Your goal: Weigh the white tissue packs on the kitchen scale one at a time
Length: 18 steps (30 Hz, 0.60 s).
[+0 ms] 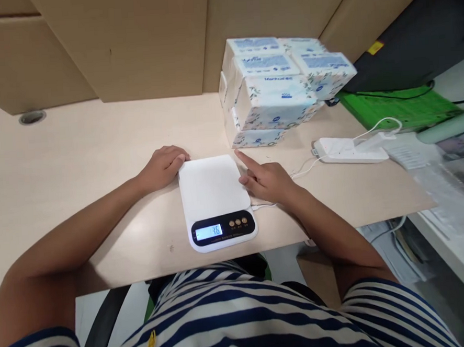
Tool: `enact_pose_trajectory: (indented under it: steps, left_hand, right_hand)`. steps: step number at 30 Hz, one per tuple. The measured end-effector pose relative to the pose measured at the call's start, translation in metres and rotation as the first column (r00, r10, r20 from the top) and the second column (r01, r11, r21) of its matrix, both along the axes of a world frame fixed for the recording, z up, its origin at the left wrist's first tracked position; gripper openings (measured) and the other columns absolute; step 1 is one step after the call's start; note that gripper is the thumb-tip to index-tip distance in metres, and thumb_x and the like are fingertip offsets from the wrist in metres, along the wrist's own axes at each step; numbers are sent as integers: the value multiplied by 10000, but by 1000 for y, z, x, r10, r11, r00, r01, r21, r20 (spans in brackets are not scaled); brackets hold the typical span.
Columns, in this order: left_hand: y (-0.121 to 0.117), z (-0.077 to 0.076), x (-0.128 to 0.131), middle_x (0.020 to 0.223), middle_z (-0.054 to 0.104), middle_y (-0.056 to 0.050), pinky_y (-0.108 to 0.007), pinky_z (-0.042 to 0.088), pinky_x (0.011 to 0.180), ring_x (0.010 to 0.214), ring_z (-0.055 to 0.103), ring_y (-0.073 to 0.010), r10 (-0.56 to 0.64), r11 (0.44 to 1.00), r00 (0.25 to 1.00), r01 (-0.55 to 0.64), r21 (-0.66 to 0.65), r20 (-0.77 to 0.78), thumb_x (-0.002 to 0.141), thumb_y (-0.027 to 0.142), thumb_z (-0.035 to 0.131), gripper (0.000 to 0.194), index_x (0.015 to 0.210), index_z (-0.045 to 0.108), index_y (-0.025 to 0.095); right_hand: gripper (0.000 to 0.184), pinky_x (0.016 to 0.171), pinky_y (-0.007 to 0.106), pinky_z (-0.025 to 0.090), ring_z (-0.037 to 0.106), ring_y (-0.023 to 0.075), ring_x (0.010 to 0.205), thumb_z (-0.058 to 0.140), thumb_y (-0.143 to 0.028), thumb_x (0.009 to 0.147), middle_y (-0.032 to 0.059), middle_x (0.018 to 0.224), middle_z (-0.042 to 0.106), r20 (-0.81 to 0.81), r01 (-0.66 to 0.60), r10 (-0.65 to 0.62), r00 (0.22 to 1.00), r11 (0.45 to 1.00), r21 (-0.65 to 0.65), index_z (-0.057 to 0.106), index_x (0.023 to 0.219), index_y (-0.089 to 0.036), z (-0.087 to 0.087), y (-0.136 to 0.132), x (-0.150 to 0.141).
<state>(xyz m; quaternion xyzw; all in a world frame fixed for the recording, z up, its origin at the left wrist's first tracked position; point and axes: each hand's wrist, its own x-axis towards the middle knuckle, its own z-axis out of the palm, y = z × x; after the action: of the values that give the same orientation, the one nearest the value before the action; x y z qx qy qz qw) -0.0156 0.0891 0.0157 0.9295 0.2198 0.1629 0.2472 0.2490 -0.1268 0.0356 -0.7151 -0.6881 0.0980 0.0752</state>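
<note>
A white digital scale (pixel 214 187) lies flat on the desk in front of me. Its lit display (pixel 209 232) shows a small number that looks blurred, with several round buttons (pixel 238 222) beside it. My left hand (pixel 161 167) rests on the desk at the scale's far left corner, thumb against the corner and fingers laid forward, gripping nothing. Over by the right edge is my right hand (pixel 266 181), its index finger stretched out and thumb apart, holding nothing. Just beyond that fingertip stands a stack of tissue packs (pixel 276 95) in floral wrapping.
Large cardboard boxes (pixel 129 43) line the back of the desk (pixel 107 134). To the right sits a white power strip (pixel 350 150) with plugged-in cables. A thin white cable (pixel 263 206) runs from the scale's right side. A green board (pixel 401 108) lies farther right.
</note>
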Motion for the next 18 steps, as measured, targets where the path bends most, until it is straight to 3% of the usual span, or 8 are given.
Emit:
enact_pose_trajectory:
  steps: [5, 8, 18]
  left_hand:
    - [-2, -6, 4, 1260, 798, -85, -520, 464, 1234, 1282, 702, -268, -18, 1000, 1000, 18, 8, 5, 1116, 420, 284, 511, 1149, 746, 204]
    - [-5, -7, 7, 1317, 779, -50, -500, 412, 1288, 1308, 656, -233, 1, 1000, 1000, -2, -30, -11, 1142, 435, 273, 493, 1168, 729, 250]
    - [-15, 0, 8, 1351, 746, -2, -500, 341, 1342, 1314, 586, -226, 43, 991, 999, -45, -123, -18, 1144, 503, 305, 479, 1187, 727, 279]
  right_hand:
    - [860, 664, 337, 444, 708, 247, 707, 327, -696, 1103, 62, 820, 810, 118, -35, 20, 993, 992, 122, 423, 1737, -123, -17, -5, 12]
    - [869, 661, 335, 450, 701, 242, 715, 314, -740, 1093, 60, 837, 814, 109, -69, 52, 993, 985, 159, 447, 1726, -161, -22, -9, 15]
    - [818, 709, 341, 499, 720, 239, 781, 345, -768, 1084, 60, 887, 821, 24, -114, 112, 993, 989, 93, 502, 1690, -240, -11, -13, 10]
